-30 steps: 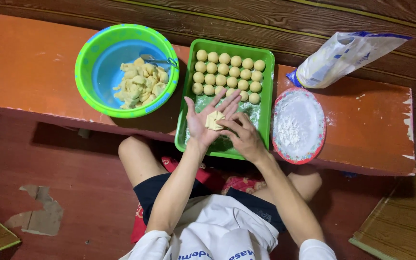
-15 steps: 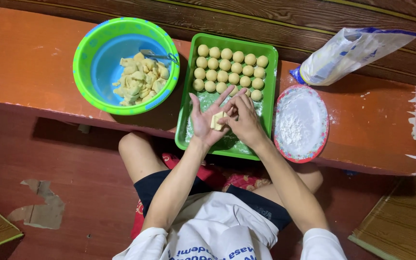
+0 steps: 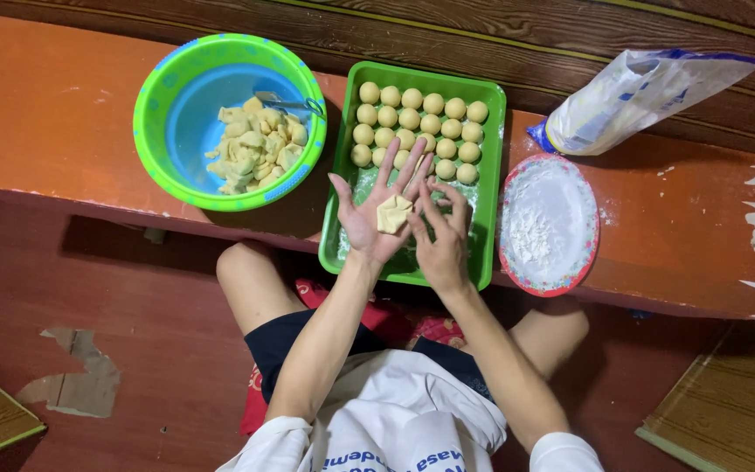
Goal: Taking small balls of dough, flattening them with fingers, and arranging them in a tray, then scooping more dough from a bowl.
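Over the orange bench (image 3: 63, 114), we are cradling a dough piece (image 3: 393, 213) in our spread left hand (image 3: 376, 214). Our right hand (image 3: 441, 236) is pinching its edge beside it. We are risking a tear if we pinch too hard.

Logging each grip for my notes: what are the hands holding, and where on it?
A flattened pale yellow dough piece lies on the open left hand. The right hand fingers touch its right edge.

You see soft matt dough (image 3: 393, 213), a glossy green plastic tray (image 3: 491, 140) and bowl (image 3: 161, 114), a worn painted wooden counter (image 3: 45, 114), a crinkled plastic bag (image 3: 631, 100)
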